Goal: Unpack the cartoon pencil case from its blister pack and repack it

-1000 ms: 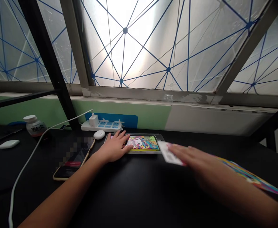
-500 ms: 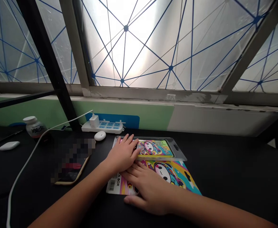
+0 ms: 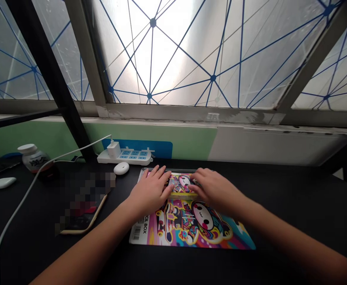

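A colourful printed sheet (image 3: 182, 225) with a cartoon figure, a barcode and the partly hidden letters "CIL BOX" lies flat on the black table. Across its far part rests a shallow clear-edged case (image 3: 173, 195) bearing the same cartoon picture, probably a pencil box. My left hand (image 3: 149, 190) lies with spread fingers on the left part of the case and holds nothing. On the case's right part rests my right hand (image 3: 216, 190), fingers slightly bent and thumb apart. It covers the case's right end.
A white power strip (image 3: 126, 156) with a plugged-in charger stands against the wall. Near it lies a small white round case (image 3: 121, 168). To the left are a phone-like item (image 3: 84, 221), partly blurred out, a white cable (image 3: 21, 206), a jar (image 3: 33, 158) and a white mouse-like object (image 3: 2, 183).
My right hand has moved from the near sheet, beside my left hand, up and right onto the case, uncovering the sheet's picture. My left hand stays on the case.
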A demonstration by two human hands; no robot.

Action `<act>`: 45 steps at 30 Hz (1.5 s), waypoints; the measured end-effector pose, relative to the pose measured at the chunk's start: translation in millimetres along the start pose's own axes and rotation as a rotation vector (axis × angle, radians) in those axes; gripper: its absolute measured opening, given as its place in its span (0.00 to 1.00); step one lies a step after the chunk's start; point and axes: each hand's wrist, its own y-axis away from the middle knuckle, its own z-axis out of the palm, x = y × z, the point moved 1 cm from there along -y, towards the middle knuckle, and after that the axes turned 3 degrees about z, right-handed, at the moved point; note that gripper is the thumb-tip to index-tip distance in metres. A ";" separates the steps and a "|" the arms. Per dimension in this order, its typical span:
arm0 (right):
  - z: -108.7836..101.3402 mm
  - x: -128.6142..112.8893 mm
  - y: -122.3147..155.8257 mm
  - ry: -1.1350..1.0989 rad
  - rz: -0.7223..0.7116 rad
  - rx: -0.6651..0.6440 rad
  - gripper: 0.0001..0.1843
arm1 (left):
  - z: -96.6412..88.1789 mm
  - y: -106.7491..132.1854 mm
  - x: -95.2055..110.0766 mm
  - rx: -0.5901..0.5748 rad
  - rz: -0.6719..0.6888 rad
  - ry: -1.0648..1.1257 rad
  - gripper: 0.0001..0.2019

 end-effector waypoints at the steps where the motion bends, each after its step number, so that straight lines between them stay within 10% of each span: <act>1: -1.4 15.1 -2.7 -0.002 0.060 -0.058 0.17 | 0.2 -0.2 -0.1 0.004 0.000 -0.001 0.28; 12: -0.4 50.8 -12.8 -0.170 0.165 -0.320 0.35 | 1.1 -0.5 0.0 0.038 -0.020 -0.001 0.29; 35: -12.5 17.7 2.1 0.065 0.031 0.099 0.16 | -23.9 3.1 -30.8 0.294 0.039 -0.025 0.30; 45: -42.5 10.7 84.4 -0.002 -0.071 0.477 0.19 | -63.1 49.1 31.0 0.569 0.350 -0.124 0.12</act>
